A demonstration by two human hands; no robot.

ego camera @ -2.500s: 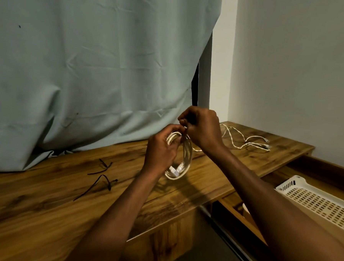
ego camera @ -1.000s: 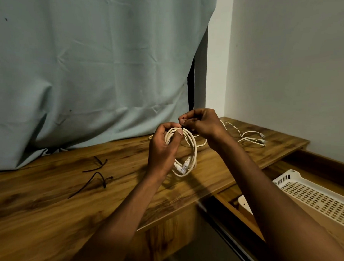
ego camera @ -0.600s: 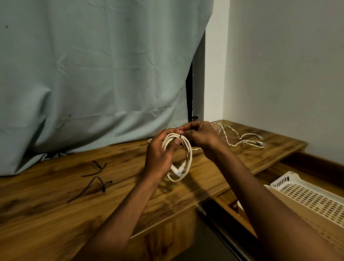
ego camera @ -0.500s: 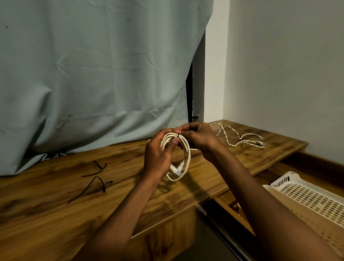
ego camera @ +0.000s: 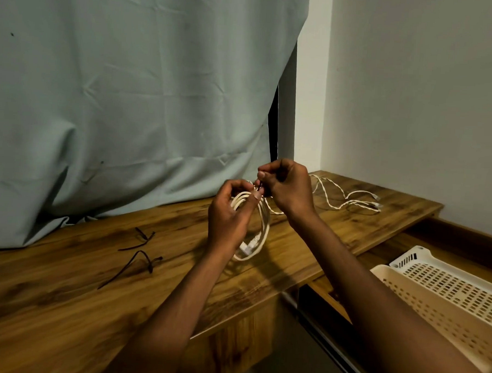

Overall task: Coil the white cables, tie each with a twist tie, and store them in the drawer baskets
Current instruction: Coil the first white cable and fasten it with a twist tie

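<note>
My left hand (ego camera: pixel 228 214) grips the top of the coiled white cable (ego camera: pixel 261 232), held up just above the desk (ego camera: pixel 62 296). My right hand (ego camera: pixel 286 187) pinches a dark twist tie (ego camera: pixel 259 185) at that same spot. On the desk, a loose white cable (ego camera: pixel 349 201) lies behind my right hand; two spare ties (ego camera: pixel 138 255) lie left of the coil. Right of the desk, baskets (ego camera: pixel 444 299) sit in the drawer.

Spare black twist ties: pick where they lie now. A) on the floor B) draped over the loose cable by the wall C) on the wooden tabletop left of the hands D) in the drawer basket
C: the spare black twist ties lie on the wooden tabletop, left of the left hand.
</note>
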